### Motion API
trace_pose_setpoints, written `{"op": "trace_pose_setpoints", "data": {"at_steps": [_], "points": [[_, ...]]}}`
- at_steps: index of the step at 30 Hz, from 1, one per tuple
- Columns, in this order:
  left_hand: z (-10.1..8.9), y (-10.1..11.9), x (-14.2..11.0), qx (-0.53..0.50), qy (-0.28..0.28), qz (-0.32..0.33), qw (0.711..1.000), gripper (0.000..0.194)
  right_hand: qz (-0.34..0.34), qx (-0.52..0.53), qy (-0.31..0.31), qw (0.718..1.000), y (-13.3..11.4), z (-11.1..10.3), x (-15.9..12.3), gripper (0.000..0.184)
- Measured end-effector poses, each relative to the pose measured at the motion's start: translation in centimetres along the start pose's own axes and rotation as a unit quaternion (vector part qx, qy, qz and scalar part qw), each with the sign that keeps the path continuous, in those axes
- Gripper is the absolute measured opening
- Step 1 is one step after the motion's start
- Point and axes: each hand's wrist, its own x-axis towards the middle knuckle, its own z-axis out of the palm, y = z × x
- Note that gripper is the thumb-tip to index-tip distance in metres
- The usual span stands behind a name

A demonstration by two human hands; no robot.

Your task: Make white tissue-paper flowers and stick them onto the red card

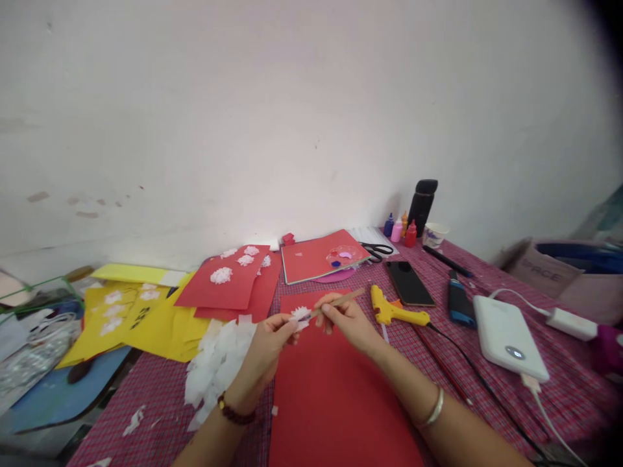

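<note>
Between its pinched fingertips, my left hand (270, 340) holds a small white paper flower (298, 313) with fringed petals. My right hand (348, 322) grips a slim paintbrush (351, 296) like a pen, its dark tip against the flower. Both hands are above a large red paper sheet (331, 395). Behind them, a clear round palette (343, 254) with pink and blue paint lies on a red-covered book (304, 256). Beside my left forearm is a heap of white tissue pieces (214, 363).
Red sheets with white flowers (238, 292) and yellow sheets (160, 331) lie left. On the right are a yellow glue gun (389, 310), a phone (411, 283), a power bank (509, 337) with cables, scissors (378, 250), paint bottles (411, 235) and a black flask (422, 207).
</note>
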Motion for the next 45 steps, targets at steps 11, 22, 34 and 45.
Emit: {"op": "trace_pose_setpoints", "data": {"at_steps": [11, 22, 34, 45], "points": [[0.3, 0.9, -0.3, -0.203, -0.028, -0.039, 0.978, 0.011, 0.027, 0.078, 0.018, 0.996, -0.7, 0.7, -0.3, 0.019], [6.4, 3.7, 1.8, 0.172, -0.034, 0.238, 0.955, 0.006, -0.025, 0.124, 0.172, 0.977, -3.1, -1.7, 0.2, 0.026], [7.3, 3.3, 4.1, -0.023, -0.082, 0.017, 0.996, 0.015, -0.042, 0.097, 0.171, 0.98, -4.1, -3.8, 0.5, 0.022], [6.7, 1.7, 5.3, 0.475, -0.087, 0.355, 0.801, 0.038, 0.063, 0.261, 0.231, 0.935, -2.4, -5.3, 1.3, 0.025]]}}
